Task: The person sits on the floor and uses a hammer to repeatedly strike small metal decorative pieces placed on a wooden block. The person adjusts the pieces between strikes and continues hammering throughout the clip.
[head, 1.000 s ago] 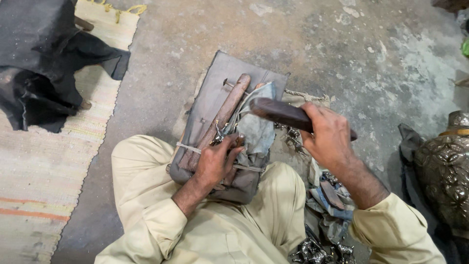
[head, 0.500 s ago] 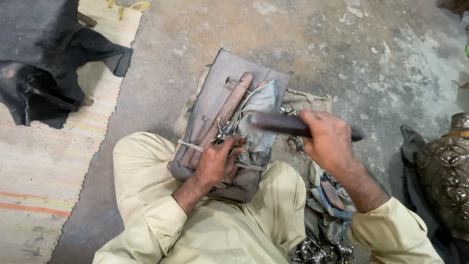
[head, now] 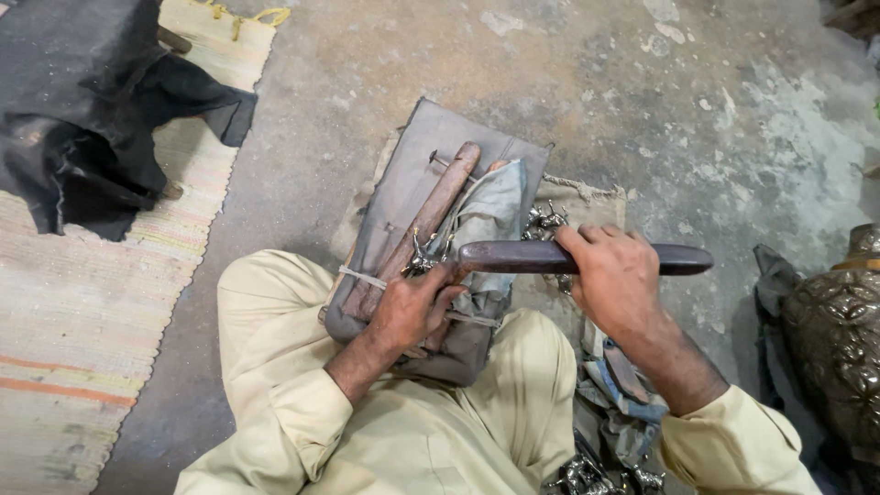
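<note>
Right hand [head: 616,280] fisted round dark wooden tool [head: 513,257]; left hand [head: 411,307] pinches small metal piece [head: 423,260], mostly hidden, at tool's 9 o'clock tip.

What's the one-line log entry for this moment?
left hand: pins small metal piece on wooden block | right hand: grips dark wooden tool | seated, concrete floor

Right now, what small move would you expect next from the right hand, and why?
Probably a short stroke of the dark tool on the small metal piece: the right hand grips its handle, the tip sits beside the piece, and the left hand pins it against the wooden block.
</note>
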